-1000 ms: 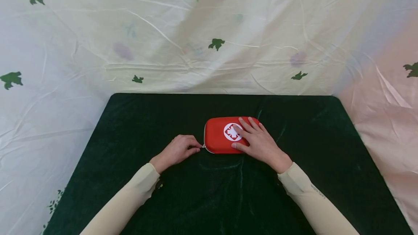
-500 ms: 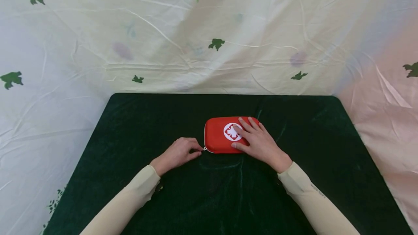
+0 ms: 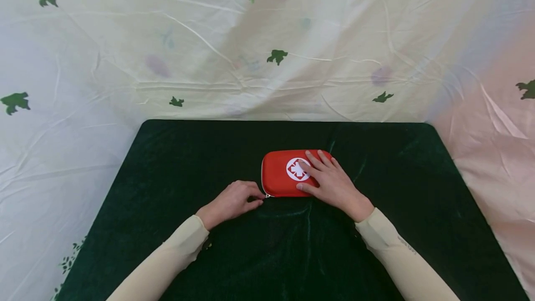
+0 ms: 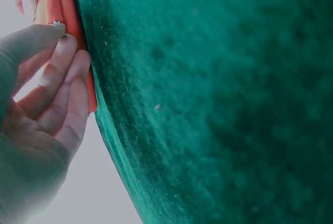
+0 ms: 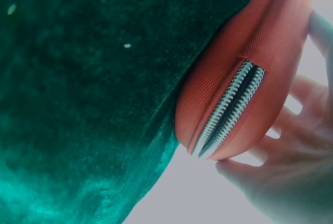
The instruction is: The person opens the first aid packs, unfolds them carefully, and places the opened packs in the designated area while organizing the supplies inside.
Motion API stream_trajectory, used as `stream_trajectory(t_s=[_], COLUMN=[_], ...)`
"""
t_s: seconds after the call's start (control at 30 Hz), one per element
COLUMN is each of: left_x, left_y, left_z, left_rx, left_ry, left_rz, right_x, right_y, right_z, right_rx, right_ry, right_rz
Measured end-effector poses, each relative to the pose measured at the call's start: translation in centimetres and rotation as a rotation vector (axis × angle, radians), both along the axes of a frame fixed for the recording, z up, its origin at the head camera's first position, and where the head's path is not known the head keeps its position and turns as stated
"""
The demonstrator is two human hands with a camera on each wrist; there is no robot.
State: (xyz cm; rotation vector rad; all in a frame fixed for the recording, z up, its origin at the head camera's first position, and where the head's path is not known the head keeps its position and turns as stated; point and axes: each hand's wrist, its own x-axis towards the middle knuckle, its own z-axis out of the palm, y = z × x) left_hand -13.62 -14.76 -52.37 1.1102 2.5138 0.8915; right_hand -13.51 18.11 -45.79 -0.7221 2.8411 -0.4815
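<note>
By the left hand (image 3: 230, 203), a small, silvery metal zipper pull (image 3: 268, 195) was pinched between thumb and forefinger at the near left corner of a red, rounded-rectangular zip case (image 3: 276, 178). The right hand (image 3: 334, 184) was laid with fingers spread across the right part of the case, and its round, white emblem with a cross (image 3: 294, 169) was partly covered by a fingertip. In the right wrist view, two rows of silvery zipper teeth (image 5: 223, 110) were parted along the case's side. The case was set flat near the middle of a dark green, velvet-covered counter (image 3: 188, 152). Both forearms were covered by cream sleeves (image 3: 167, 254). Beyond, a pale, creased fabric backdrop (image 3: 209, 68) was printed with green birds.
</note>
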Motion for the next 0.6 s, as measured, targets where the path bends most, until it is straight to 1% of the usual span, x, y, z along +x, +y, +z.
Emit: stream_trajectory(t_s=[0.03,0.07,0.1,0.13,0.2,0.23,0.27,0.3,0.37,0.43,0.53,0.6], left_x=[0.1,0.2,-0.1,0.0,0.4,0.5,0.6,0.7,0.7,0.7,0.9,1.0], left_y=[0.1,0.1,0.2,0.3,0.6,0.7,0.8,0.9,1.1,1.2,1.5,1.7], left_z=[0.2,0.3,-0.3,-0.2,0.8,0.9,0.8,1.0,1.1,0.5,0.8,1.4], left_rx=[-0.009,-0.011,0.011,0.015,-0.002,0.001,0.011,0.008,-0.003,0.004,0.001,-0.001], left_ry=[0.009,0.002,-0.018,-0.015,-0.02,-0.019,-0.017,-0.012,-0.002,0.014,0.016,0.01], left_rz=[-0.013,-0.008,-0.002,-0.004,-0.017,-0.02,-0.013,-0.018,-0.024,-0.015,-0.007,-0.008], right_x=[0.0,0.0,0.0,0.0,0.0,0.0,0.0,0.0,0.0,0.0,0.1,0.1], right_y=[0.0,0.0,0.0,-0.1,-0.1,-0.1,-0.1,-0.2,-0.2,-0.2,-0.1,-0.1], right_z=[0.0,0.1,0.1,0.1,0.1,0.1,0.1,0.0,0.0,0.0,0.0,0.0], right_rx=[0.0,0.001,0.002,0.002,0.002,0.003,0.004,0.004,0.005,0.005,0.005,0.003], right_ry=[0.001,0.003,0.006,0.008,0.012,0.013,0.014,0.015,0.017,0.019,0.024,0.028], right_rz=[-0.001,-0.001,0.0,0.001,0.002,0.001,0.001,0.002,0.003,0.003,0.002,0.001])
